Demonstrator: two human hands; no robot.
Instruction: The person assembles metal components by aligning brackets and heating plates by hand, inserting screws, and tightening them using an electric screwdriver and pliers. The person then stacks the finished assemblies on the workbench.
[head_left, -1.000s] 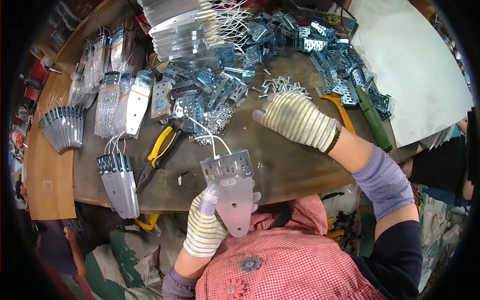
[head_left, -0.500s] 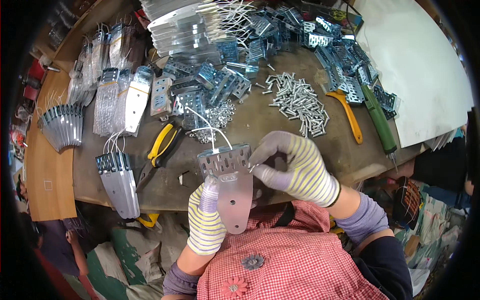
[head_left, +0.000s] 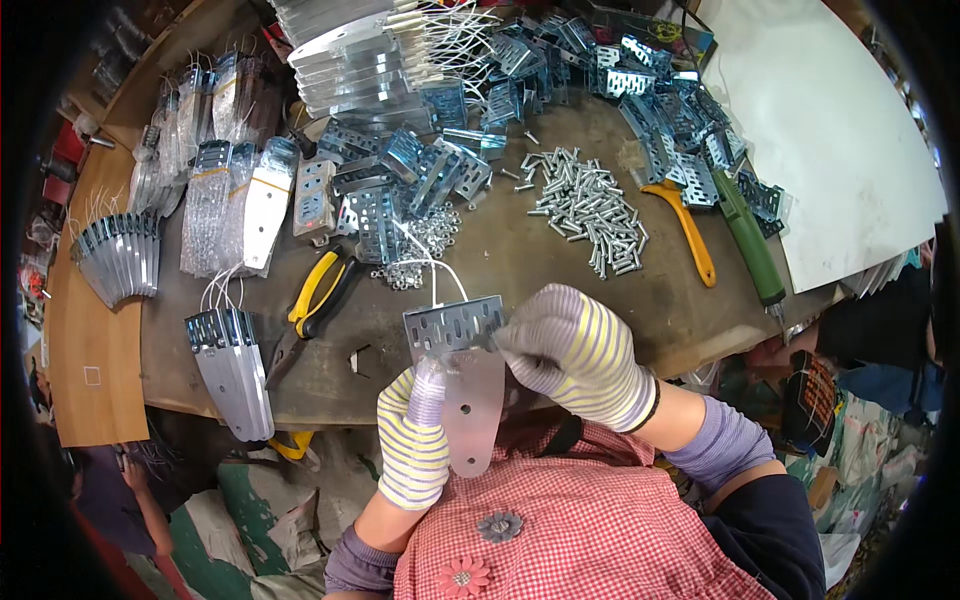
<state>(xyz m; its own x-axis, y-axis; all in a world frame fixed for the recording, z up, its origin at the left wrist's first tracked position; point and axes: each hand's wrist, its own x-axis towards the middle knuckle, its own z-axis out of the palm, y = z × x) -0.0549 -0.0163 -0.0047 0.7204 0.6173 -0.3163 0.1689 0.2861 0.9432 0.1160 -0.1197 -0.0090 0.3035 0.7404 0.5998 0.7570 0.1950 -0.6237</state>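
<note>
My left hand (head_left: 414, 432), in a striped glove, grips a flat silver metal plate (head_left: 470, 420) by its left edge, thumb on top. The plate tapers to a rounded end with two holes. Across its far end sits a slotted metal bracket (head_left: 455, 324), from which two white wires (head_left: 437, 264) rise. My right hand (head_left: 575, 345), gloved alike, has its fingers pinched together at the bracket's right edge. Whatever lies between those fingertips is hidden. A pile of small screws (head_left: 595, 215) lies beyond the right hand, and a heap of nuts (head_left: 430, 235) beyond the bracket.
Yellow-and-black pliers (head_left: 318, 300) and several wired plates (head_left: 232, 370) lie to the left. Loose slotted brackets (head_left: 435, 170) and stacked plates (head_left: 350, 60) fill the back. At right are a yellow-handled tool (head_left: 690, 230), a green electric screwdriver (head_left: 750, 245) and a white board (head_left: 830, 140).
My right fingers have curled and closed in against the bracket's right edge; the small shiny piece at their tips is now hidden. My left hand keeps hold of the plate.
</note>
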